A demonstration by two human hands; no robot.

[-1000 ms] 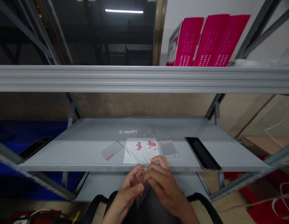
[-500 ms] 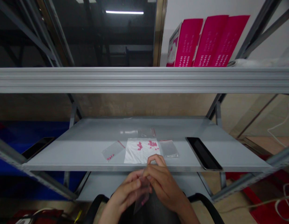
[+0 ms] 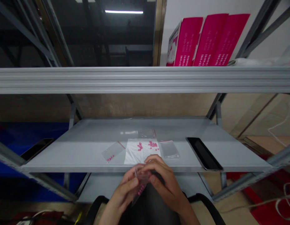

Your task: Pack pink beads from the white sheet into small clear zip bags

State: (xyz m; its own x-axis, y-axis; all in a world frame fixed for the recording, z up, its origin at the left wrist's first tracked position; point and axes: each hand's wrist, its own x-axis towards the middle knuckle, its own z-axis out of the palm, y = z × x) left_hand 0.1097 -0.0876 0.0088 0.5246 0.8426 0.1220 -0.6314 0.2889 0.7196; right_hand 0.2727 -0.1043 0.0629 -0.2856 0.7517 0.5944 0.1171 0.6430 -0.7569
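Note:
Between my hands, just off the shelf's front edge, is a small clear zip bag (image 3: pixel 143 181) with several pink beads (image 3: pixel 140 190) low inside it. My left hand (image 3: pixel 127 187) pinches the bag's left side between thumb and fingers. My right hand (image 3: pixel 162 181) has its fingers at the mouth and right side, which looks spread apart. Beyond them lies a white sheet (image 3: pixel 131 156) bearing two groups of loose pink beads (image 3: pixel 153 144). Left of the sheet, another zip bag (image 3: pixel 114 150) holds a few pink beads. A stack of flat zip bags (image 3: pixel 169 149) lies to its right.
A dark phone-like slab (image 3: pixel 204 153) lies on the right of the grey shelf (image 3: pixel 100 131), and another dark slab (image 3: pixel 38 148) at its left end. One clear bag (image 3: pixel 146 133) lies behind the sheet. Pink boxes (image 3: pixel 188 42) stand above the upper metal rail (image 3: pixel 135 80).
The mouth of the bag has spread wider between my hands, and its beads show more clearly. My right fingers have shifted slightly left. The things on the shelf lie as before.

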